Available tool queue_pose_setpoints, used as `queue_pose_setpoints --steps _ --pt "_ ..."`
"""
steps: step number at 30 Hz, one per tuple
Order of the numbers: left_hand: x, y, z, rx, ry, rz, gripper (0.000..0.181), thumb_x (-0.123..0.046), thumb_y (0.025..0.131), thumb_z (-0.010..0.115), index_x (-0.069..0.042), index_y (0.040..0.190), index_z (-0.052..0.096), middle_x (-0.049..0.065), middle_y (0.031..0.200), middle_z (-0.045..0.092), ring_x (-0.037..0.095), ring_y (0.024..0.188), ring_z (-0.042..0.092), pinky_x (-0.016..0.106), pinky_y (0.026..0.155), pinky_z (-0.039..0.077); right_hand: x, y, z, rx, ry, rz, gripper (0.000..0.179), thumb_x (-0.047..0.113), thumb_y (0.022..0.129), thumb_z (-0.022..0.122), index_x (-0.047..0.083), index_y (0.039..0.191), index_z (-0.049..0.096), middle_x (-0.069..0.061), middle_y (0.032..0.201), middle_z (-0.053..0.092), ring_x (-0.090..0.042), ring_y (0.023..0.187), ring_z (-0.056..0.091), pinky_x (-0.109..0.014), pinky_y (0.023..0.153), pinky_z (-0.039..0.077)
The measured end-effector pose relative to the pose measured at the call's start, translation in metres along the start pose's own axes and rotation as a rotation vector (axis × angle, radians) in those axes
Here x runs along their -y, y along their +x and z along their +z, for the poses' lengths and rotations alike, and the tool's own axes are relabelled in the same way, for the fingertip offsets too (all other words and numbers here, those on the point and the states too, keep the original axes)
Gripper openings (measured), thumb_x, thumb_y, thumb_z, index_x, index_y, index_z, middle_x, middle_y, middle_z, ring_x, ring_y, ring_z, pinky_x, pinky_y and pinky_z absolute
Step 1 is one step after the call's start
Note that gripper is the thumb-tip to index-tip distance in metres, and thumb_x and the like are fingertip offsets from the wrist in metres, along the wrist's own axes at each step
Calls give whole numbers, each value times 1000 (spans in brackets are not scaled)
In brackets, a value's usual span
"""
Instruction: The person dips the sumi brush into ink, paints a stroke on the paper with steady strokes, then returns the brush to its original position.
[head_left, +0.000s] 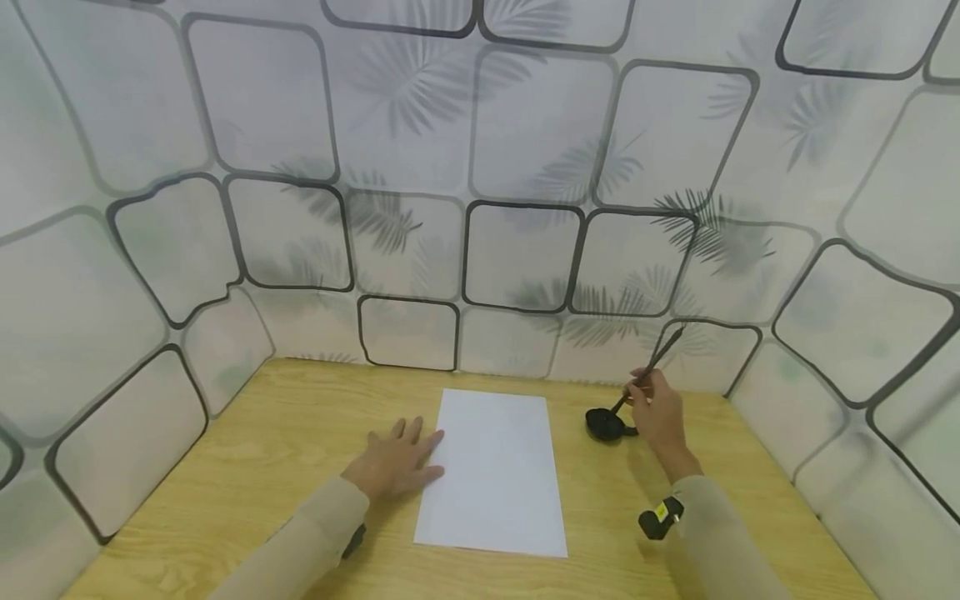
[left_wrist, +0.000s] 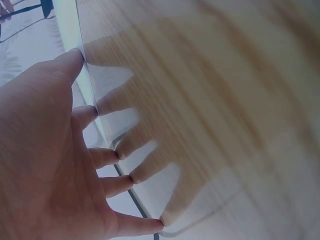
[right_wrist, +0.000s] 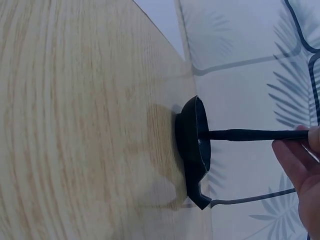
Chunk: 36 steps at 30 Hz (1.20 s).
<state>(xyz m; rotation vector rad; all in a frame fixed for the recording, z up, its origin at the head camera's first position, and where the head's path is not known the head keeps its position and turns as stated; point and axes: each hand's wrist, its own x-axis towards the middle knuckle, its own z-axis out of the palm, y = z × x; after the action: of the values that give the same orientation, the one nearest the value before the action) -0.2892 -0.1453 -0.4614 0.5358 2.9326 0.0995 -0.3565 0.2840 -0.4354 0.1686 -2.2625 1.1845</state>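
My right hand [head_left: 659, 414] pinches the shaft of a slim dark brush [head_left: 662, 350] with its fingertips. The brush slants up to the right in the head view, its lower end inside a small black ink dish [head_left: 604, 425] with a short handle. In the right wrist view the brush [right_wrist: 250, 135] runs from the fingers into the dish [right_wrist: 191, 132]; its bristles are hidden there. A white sheet of paper [head_left: 491, 475] lies flat at the middle of the table. With fingers spread, my left hand [head_left: 395, 460] rests at the sheet's left edge, thumb and index finger touching it.
The pale wooden table [head_left: 247, 467] meets a patterned wall covering [head_left: 408, 329] at the back and sides. A black wrist camera [head_left: 660, 518] with a yellow label sits at the right cuff. Another dark device [head_left: 353, 542] shows under the left sleeve.
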Motion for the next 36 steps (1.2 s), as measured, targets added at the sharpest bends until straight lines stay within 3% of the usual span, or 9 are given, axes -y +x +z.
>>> queue_pose_setpoints --steps 5,14,18,22,26,36 --pt "0 0 -1 3 7 1 72 -66 103 40 -26 162 34 19 169 29 48 153 32 83 109 31 -2 -3 0 60 -55 19 23 -11 99 51 -6 120 59 -26 102 72 -41 94 73 -39 82 65" --pt "0 -2 1 -5 1 9 71 -65 103 40 -25 162 34 20 169 30 49 153 32 84 109 30 -2 -6 -2 109 -72 7 23 -9 102 49 -6 123 56 -27 106 71 -43 98 73 -43 85 64" --pt "2 2 4 3 -22 7 70 -63 104 40 -25 163 33 20 170 27 49 154 28 84 110 28 -4 -5 -3 79 -54 -22 21 -8 102 51 -7 122 56 -27 104 70 -43 97 73 -43 83 65" --pt "3 5 8 -5 -24 7 70 -63 105 38 -26 163 31 20 170 25 49 155 26 84 111 28 -5 -2 -4 11 -41 -41 19 -5 103 52 -6 121 56 -28 102 69 -43 95 73 -20 77 63" --pt "4 7 10 -3 -19 6 70 -63 104 39 -26 163 31 20 171 25 49 155 26 84 111 27 -5 -1 -6 -15 -54 -14 20 -1 104 53 -6 123 57 -28 105 69 -43 96 72 -3 72 51" --pt "5 10 14 -12 -21 5 70 -64 104 40 -27 163 32 20 170 26 49 155 27 84 110 28 -7 -3 -8 -14 -125 -20 20 -1 103 55 -5 122 58 -27 104 70 -42 95 73 -31 75 64"
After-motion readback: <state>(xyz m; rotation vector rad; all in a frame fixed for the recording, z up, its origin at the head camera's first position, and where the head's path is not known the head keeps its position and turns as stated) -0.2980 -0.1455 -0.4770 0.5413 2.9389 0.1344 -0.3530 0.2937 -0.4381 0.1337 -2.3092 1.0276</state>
